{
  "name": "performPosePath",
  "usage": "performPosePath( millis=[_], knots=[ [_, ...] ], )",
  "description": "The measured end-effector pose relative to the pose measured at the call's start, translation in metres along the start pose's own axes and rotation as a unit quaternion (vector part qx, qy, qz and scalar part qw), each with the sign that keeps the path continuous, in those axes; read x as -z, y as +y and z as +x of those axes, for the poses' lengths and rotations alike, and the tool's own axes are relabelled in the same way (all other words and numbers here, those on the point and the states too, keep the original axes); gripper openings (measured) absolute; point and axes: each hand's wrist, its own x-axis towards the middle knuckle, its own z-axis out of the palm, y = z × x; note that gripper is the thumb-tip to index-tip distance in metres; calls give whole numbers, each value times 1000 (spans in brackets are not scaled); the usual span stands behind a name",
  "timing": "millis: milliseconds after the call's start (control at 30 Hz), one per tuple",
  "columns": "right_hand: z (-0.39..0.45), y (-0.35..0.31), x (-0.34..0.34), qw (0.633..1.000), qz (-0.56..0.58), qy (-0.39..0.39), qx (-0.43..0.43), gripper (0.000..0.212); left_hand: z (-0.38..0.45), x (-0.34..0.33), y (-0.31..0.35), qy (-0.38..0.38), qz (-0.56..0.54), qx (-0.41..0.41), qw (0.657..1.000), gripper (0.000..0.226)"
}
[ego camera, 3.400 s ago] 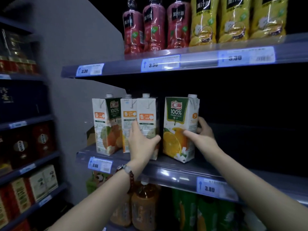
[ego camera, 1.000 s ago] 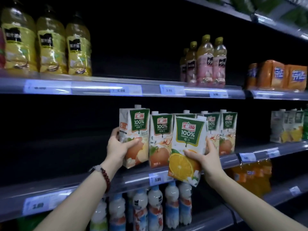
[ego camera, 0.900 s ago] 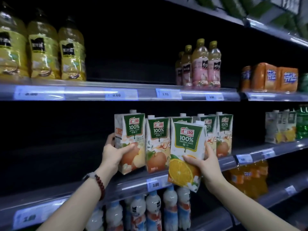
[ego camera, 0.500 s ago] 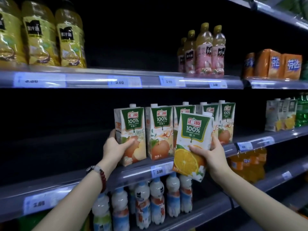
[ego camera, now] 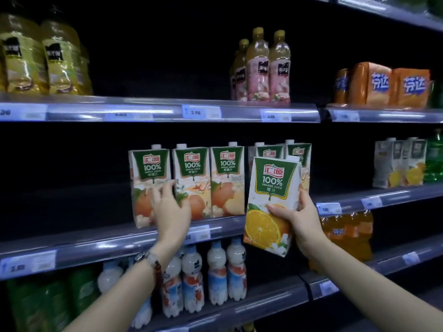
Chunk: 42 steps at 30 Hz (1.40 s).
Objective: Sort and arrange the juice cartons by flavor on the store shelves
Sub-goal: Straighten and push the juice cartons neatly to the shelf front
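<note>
While the right hand grips the orange juice carton around its lower half, thumb across the front face over the orange picture and fingers wrapped behind the right edge, the carton is off the shelf, tilted slightly, in front of the middle shelf edge. Carton overlaps the two rightmost cartons of the apple juice row.

Apple juice row: five cartons visible, upright, side by side on the middle shelf, green label panels facing out. The three on the left are fully visible; the two on the right are partly hidden behind the held carton.

Left hand: fingers spread and loose, grip released, palm toward the cartons; fingertips lie against the front of the leftmost apple carton near its seam with the next. Nothing held. A bead bracelet is on that wrist.

Further right on the same shelf level: a small group of white cartons with yellow fruit, well apart from the apple row.

Upper shelf: yellow bottles at left, pink-label bottles centre, orange packs right. Lower shelf: white bottles under the apple row.
</note>
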Motion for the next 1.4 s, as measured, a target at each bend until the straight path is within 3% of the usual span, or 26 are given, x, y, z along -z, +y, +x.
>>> performPosePath(
  millis=[200, 367, 500, 667, 867, 967, 1067, 1400],
  knots=[
    [5, -25, 85, 1000, -12, -4, -17, 68, -62, -88, 67, -206, -160, 43, 964, 33],
    [10, -40, 157, 999, -39, 8, -24, 63, -106, -154, 99, -277, -192, 78, 938, 19],
    [20, -45, 207, 998, -29, 31, -37, 69, -127, -201, 118, -374, -240, 133, 886, 10],
    [46, -46, 260, 997, -44, 63, -20, 68, -137, -262, 146, -444, -250, 110, 853, 21],
    [99, -46, 307, 993, -65, 95, 7, 64, -114, -338, 155, -446, -236, 63, 861, 22],
    [127, -48, 326, 991, -79, 110, 12, 73, -102, -372, 154, -453, -242, 82, 854, 21],
    [156, -48, 344, 990, -78, 115, 27, 75, -88, -404, 158, -452, -246, 49, 856, 18],
    [254, -12, 402, 992, -68, 98, 37, 64, -81, -463, 161, -333, -143, -48, 931, 24]
  ],
)
